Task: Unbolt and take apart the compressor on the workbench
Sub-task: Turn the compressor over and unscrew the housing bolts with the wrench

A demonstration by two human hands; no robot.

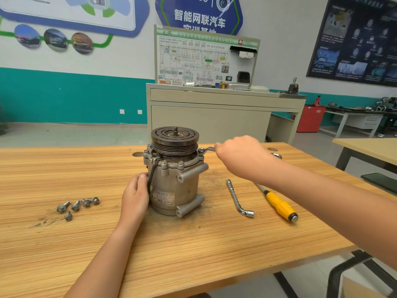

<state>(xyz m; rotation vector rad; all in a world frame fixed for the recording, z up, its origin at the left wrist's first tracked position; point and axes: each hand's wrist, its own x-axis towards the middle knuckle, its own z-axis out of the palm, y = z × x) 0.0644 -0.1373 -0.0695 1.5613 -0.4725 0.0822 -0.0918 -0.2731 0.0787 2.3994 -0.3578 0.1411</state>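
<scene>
A grey metal compressor (175, 183) stands upright on the wooden workbench (171, 244), its dark grooved pulley (175, 139) on top. My left hand (135, 197) grips the left side of its body. My right hand (240, 154) grips a ring wrench (207, 149) whose ring end sits on a bolt at the right side of the flange, just under the pulley. The far end of the wrench shows behind my right wrist. Several loose bolts (78, 206) lie on the bench to the left of the compressor.
An L-shaped socket wrench (238, 198) and a yellow-handled screwdriver (279, 206) lie to the right of the compressor, under my right forearm. A beige training cabinet (214, 110) stands behind the bench. Another table (369, 147) is at the right.
</scene>
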